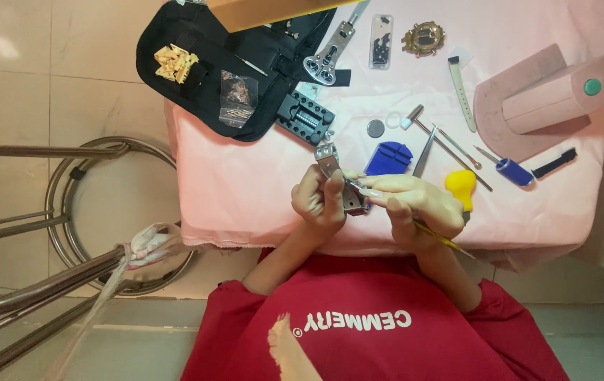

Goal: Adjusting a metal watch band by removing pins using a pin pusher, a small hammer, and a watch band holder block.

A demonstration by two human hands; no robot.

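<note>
1. Desk [245,183] w/ pink cloth; tiled floor, metal stool [90,212] beside.
2. Left hand [319,201] pinches metal watch band [337,180], held above desk's near edge.
3. Right hand [415,208] closed on thin yellow-handled tool [450,243], tip at band.
4. Black tool pouch [210,63], blue holder [389,156], small hammer [429,130] on cloth.
</note>
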